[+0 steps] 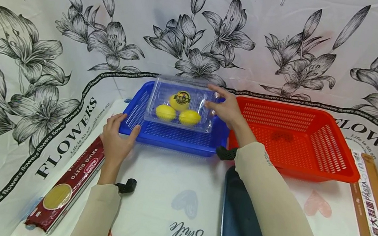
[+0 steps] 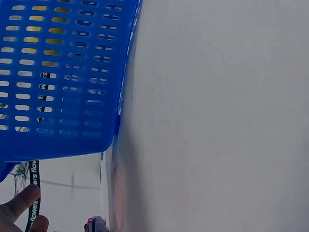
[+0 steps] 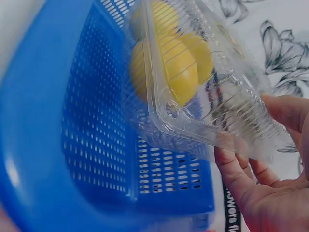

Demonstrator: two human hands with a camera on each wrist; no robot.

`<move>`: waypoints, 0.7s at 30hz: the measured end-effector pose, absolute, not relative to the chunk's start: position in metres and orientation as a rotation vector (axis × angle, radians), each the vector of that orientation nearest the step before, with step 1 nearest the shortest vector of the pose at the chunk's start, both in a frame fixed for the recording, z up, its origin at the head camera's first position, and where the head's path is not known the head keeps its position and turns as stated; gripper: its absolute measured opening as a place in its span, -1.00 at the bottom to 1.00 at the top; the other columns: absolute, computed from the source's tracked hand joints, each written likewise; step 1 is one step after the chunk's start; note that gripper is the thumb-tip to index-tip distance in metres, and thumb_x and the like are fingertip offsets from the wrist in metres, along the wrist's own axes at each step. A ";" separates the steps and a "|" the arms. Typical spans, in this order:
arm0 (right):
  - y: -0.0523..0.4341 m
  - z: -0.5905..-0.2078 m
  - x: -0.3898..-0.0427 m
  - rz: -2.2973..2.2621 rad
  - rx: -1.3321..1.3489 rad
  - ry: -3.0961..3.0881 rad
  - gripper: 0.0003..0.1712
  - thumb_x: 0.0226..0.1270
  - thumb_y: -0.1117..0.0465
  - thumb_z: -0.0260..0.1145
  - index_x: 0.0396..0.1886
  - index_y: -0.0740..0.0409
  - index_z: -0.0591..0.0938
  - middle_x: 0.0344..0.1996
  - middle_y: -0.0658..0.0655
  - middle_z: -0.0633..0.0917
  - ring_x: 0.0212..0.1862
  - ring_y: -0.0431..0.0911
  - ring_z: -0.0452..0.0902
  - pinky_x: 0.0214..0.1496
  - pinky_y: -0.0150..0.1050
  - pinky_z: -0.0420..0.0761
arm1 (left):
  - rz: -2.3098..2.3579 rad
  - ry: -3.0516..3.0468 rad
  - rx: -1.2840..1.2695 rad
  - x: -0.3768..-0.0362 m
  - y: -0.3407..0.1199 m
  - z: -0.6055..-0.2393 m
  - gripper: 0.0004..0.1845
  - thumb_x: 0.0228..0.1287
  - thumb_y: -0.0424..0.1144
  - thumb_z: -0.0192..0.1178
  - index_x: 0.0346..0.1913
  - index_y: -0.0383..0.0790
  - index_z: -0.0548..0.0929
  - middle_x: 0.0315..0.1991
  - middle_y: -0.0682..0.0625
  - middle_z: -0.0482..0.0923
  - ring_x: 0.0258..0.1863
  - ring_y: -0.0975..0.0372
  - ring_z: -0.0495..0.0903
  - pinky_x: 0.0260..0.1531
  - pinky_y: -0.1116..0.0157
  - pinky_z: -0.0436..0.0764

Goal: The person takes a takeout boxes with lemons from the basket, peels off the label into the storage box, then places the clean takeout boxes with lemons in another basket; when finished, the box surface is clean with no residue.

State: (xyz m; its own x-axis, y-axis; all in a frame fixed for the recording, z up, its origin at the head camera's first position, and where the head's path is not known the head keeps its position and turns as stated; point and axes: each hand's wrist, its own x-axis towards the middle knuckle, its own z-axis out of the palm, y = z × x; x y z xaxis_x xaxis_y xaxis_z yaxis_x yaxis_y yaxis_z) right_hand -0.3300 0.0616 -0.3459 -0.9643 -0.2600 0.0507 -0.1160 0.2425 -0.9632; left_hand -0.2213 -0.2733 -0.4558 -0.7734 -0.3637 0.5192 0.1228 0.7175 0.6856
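My right hand (image 1: 224,108) is gripping the clear lemon box (image 1: 180,103) at its right end, fingers (image 3: 231,166) curled round its edge, over the blue basket (image 1: 168,135). My left hand (image 1: 116,138) is resting on the basket's near-left corner, fingers spread.

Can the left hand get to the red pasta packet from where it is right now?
Probably yes. The left hand rests on the blue basket rim, and the red pasta packet lies just beside that wrist with nothing between them.
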 end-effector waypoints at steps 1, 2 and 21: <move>0.064 -0.345 -0.328 -1.824 -0.366 2.390 -0.26 0.34 0.38 0.39 0.47 -0.13 0.47 0.47 0.21 0.32 0.23 0.04 0.43 -0.24 -0.27 0.71 | -0.967 -2.267 0.183 -0.222 -0.273 -0.456 -0.30 0.20 0.08 0.39 0.35 -0.17 0.56 0.39 -0.12 0.46 0.41 -0.11 0.33 0.18 -0.18 0.18; 0.066 -0.343 -0.326 -1.823 -0.372 2.397 -0.27 0.34 0.37 0.39 0.47 -0.13 0.47 0.46 0.20 0.32 0.17 0.01 0.46 -0.25 -0.28 0.70 | -0.967 -2.269 0.183 -0.222 -0.274 -0.456 -0.30 0.20 0.08 0.39 0.35 -0.17 0.55 0.39 -0.12 0.46 0.41 -0.11 0.33 0.19 -0.18 0.18; 0.104 -0.330 -0.292 -1.902 -0.375 2.376 -0.29 0.37 0.37 0.37 0.45 -0.21 0.50 0.25 0.20 0.35 -0.17 0.04 0.63 -0.25 -0.31 0.74 | -1.010 -2.254 0.155 -0.221 -0.273 -0.456 -0.31 0.22 0.06 0.39 0.36 -0.19 0.55 0.40 -0.12 0.44 0.49 -0.06 0.26 0.26 -0.22 0.17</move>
